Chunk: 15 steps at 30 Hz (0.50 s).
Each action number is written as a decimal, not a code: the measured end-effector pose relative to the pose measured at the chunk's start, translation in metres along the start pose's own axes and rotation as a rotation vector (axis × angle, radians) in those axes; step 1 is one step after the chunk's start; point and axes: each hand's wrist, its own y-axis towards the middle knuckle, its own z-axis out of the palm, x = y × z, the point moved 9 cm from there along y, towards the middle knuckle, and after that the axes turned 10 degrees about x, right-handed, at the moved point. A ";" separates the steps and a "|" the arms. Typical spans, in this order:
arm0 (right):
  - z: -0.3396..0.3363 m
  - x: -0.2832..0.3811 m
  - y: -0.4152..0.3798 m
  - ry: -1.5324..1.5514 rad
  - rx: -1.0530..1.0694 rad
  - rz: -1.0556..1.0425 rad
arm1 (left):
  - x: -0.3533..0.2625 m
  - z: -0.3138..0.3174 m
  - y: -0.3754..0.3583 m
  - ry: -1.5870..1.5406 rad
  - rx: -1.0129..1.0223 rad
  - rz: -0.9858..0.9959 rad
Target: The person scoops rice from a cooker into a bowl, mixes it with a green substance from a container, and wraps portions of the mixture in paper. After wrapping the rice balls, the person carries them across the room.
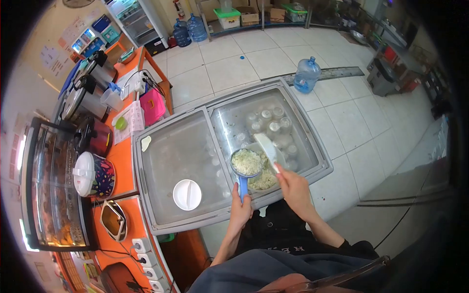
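My left hand (240, 211) is closed around the handle of a blue round scoop (244, 188). White rice (247, 162) is heaped in its cup; whether the cup is solid or mesh is hidden. In my right hand (294, 193) is a white rice paddle (265, 146), its broad blade slanted beside the scoop. Under both tools a pale bowl holds more rice (263, 179), partly covered by the scoop and paddle. This bowl stands on the glass top of a chest freezer (220, 211). A round white lid (187, 195) lies on the glass to the left.
Bottles (273, 126) show through the freezer glass. On the left, an orange counter (128, 168) carries a patterned rice cooker (100, 176), a dark red cooker (95, 136) and a power strip (146, 259). A blue water jug (307, 75) stands on the tiled floor beyond the freezer.
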 end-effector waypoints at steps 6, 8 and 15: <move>-0.022 -0.020 0.034 0.050 0.156 -0.152 | 0.030 -0.016 -0.013 -0.191 -0.172 -0.015; -0.031 -0.033 0.063 -0.181 0.396 -0.021 | 0.039 -0.006 -0.012 -0.149 -0.302 -0.036; -0.109 -0.111 0.129 -0.086 0.325 -0.407 | 0.093 0.019 0.042 -0.331 -0.811 0.182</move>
